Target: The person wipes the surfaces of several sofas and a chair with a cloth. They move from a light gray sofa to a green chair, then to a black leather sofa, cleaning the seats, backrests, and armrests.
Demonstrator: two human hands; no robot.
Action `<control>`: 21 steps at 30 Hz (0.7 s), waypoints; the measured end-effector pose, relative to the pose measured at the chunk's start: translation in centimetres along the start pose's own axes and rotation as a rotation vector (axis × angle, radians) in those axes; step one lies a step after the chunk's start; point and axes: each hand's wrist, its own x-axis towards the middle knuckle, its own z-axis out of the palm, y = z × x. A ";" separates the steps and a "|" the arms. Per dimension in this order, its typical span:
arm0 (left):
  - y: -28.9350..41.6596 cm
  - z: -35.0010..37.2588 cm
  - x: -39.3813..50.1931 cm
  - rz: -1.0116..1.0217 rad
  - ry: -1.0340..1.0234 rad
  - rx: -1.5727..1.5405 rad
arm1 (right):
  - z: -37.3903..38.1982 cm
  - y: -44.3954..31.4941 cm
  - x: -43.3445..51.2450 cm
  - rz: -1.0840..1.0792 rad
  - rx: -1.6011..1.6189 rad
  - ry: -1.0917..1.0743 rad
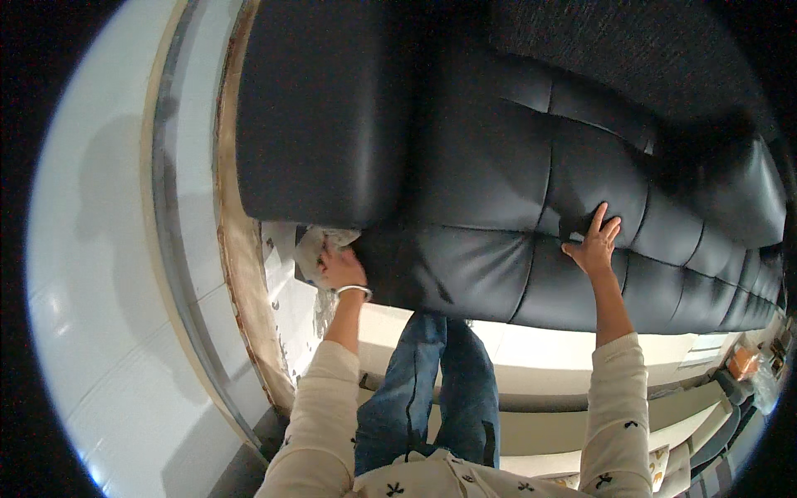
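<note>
A black leather-look tufted sofa (479, 187) stretches across the view before me. My left hand (341, 264), with a light bangle at the wrist, grips a crumpled greyish-white cloth (311, 252) against the sofa's side, just below the padded armrest (311, 124). Part of the cloth is hidden by the fingers. On the seat rests my right hand (596, 246), fingers spread, near a seam of the tufting. It holds nothing.
A worn wooden door frame edge (233, 249) and a pale tiled surface (106, 249) lie at the left. At the right end of the sofa is a black cushion (741, 193). Behind me are a cream upholstered seat (535, 432) and an orange item in clear plastic (743, 363).
</note>
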 end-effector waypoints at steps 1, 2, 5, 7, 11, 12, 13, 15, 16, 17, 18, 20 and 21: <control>1.6 -0.1 -2.0 -0.026 -0.001 0.028 | 0.2 0.1 -0.3 -0.037 0.018 0.041; 3.4 -0.3 -4.5 0.075 0.018 -0.014 | 0.4 0.3 -0.5 -0.060 0.036 0.074; 9.5 -1.4 -13.4 0.360 -0.052 -0.008 | 1.5 1.1 -2.5 -0.181 0.119 0.135; 13.0 -2.4 -18.9 0.647 -0.355 0.083 | 2.8 1.5 -5.0 -0.310 0.189 0.128; 17.1 -3.4 -23.5 1.029 -0.661 0.162 | 7.0 3.4 -14.8 -0.330 0.569 0.190; 17.3 -3.3 -23.4 1.083 -0.688 0.166 | 8.1 4.9 -17.8 -0.338 0.584 0.207; 17.0 -3.2 -22.6 1.160 -0.630 0.164 | 9.6 6.3 -20.9 -0.384 0.602 0.255; 15.8 -2.9 -20.7 1.294 -0.616 0.266 | 13.0 10.2 -27.4 -0.199 0.531 0.062; 15.0 -2.8 -19.6 1.375 -0.597 0.254 | 14.7 12.6 -30.8 -0.098 0.488 -0.095; 13.6 -2.8 -18.5 1.412 -0.531 0.249 | 16.6 14.4 -34.2 0.059 0.415 -0.300; 12.5 -2.8 -17.5 1.436 -0.513 0.269 | 18.1 16.5 -37.5 0.118 0.326 -0.463; 10.1 -3.2 -15.2 1.444 -0.475 0.325 | 20.8 19.3 -43.9 0.161 0.161 -0.713; 8.5 -3.5 -13.9 1.448 -0.403 0.342 | 21.7 20.0 -46.7 0.239 0.163 -0.813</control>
